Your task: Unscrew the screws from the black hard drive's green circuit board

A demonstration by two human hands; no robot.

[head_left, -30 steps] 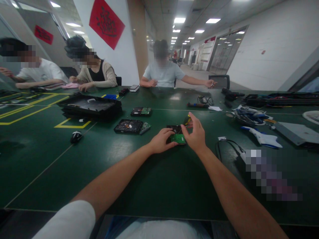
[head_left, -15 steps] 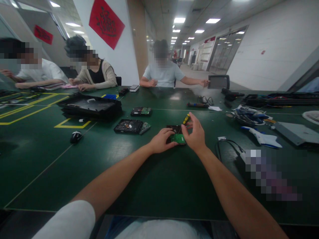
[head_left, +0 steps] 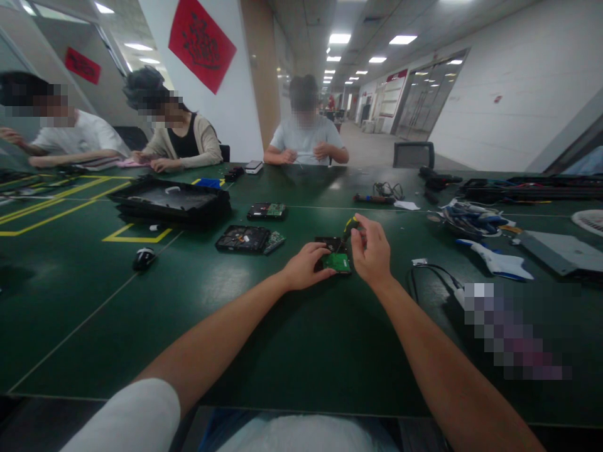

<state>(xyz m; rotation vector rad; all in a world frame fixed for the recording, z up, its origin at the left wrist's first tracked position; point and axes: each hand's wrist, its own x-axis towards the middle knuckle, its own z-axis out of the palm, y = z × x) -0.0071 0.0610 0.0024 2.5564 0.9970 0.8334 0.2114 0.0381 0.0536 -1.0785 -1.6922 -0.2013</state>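
A hard drive [head_left: 338, 263] with a green circuit board facing up lies on the dark green table in front of me. My left hand [head_left: 307, 267] grips its left side, thumb along the near edge and fingers over the far part. In my right hand [head_left: 372, 250] is a yellow and black screwdriver [head_left: 349, 228], pinched by the handle between thumb and fingers. Its shaft slants down to the left, toward the board; whether the tip touches a screw is too small to tell.
Left of my hands lie an opened hard drive [head_left: 242, 238], a loose circuit board [head_left: 274, 242] and another drive [head_left: 267, 211]. Black trays [head_left: 169, 198] and a mouse [head_left: 144, 258] are farther left. Cables [head_left: 471, 216] and a metal box [head_left: 563, 251] lie right. Several people sit across.
The screwdriver handle has turned and tilted a little in my right hand, whose fingers have shifted slightly. My left hand stays put. The person opposite has drawn an arm in from the chair.
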